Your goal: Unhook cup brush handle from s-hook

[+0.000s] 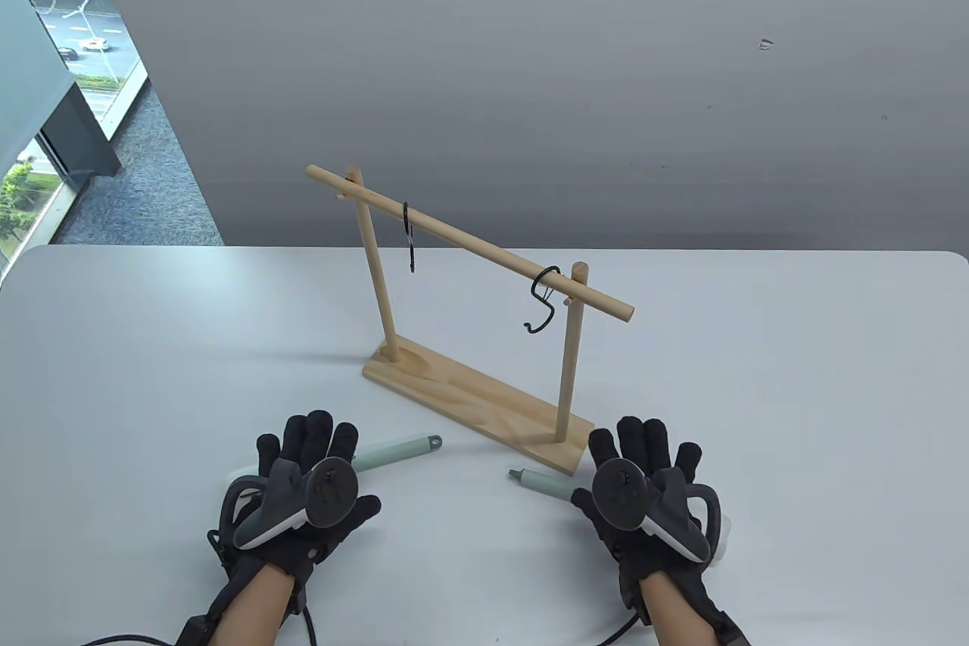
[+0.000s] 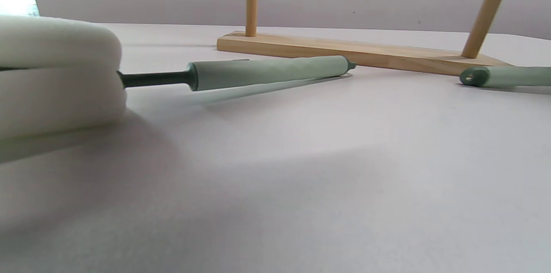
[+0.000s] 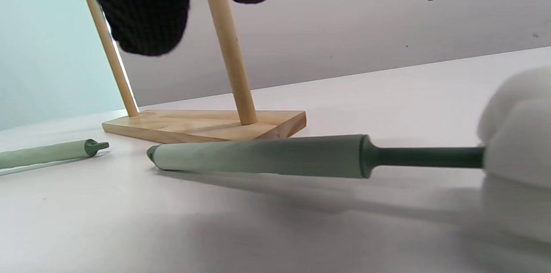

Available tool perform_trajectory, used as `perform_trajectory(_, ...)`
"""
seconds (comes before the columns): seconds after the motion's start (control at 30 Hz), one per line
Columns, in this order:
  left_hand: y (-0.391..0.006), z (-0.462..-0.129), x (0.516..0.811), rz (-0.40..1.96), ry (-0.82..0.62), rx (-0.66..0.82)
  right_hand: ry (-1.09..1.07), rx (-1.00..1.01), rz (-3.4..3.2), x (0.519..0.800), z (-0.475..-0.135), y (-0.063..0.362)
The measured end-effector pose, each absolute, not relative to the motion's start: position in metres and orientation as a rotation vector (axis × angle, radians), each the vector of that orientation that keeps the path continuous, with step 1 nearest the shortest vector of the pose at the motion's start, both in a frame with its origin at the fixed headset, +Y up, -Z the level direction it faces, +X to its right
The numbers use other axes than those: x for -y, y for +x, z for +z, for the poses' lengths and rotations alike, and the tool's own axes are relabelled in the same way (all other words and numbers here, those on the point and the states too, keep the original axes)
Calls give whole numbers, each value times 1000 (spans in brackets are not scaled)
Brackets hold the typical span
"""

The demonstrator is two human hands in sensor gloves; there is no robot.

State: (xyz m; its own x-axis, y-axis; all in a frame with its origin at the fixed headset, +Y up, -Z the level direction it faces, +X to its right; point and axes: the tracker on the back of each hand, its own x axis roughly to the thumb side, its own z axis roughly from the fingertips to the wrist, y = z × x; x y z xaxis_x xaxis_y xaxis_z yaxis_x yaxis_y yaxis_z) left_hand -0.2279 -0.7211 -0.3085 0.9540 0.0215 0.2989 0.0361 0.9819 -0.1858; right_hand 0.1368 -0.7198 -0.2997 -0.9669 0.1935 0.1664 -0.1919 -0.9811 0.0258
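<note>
Two cup brushes with pale green handles lie flat on the white table. One handle (image 1: 397,451) sticks out from under my left hand (image 1: 306,449); its white sponge head (image 2: 56,75) fills the left of the left wrist view. The other handle (image 1: 541,483) sticks out from under my right hand (image 1: 643,453) and shows large in the right wrist view (image 3: 258,154). Both hands lie flat and open over the brushes, fingers (image 3: 146,10) spread, gripping nothing. Two black S-hooks, a left one (image 1: 409,237) and a right one (image 1: 543,301), hang empty on the rack's rod (image 1: 469,244).
The wooden rack stands on its base (image 1: 477,404) just beyond both hands, set diagonally, with two upright posts. The table's far edge (image 1: 681,250) lies behind it. Cables trail from both wrists at the near edge.
</note>
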Motion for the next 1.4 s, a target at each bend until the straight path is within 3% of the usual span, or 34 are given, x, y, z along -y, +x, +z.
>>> perform_trajectory(0.27,-209,-304,725,-124,-175,374,389,61,3013,722,-294,116)
perform_trajectory(1.4,-214,-307,733,-148,-236,353,409,-76,3007,737,-302,112)
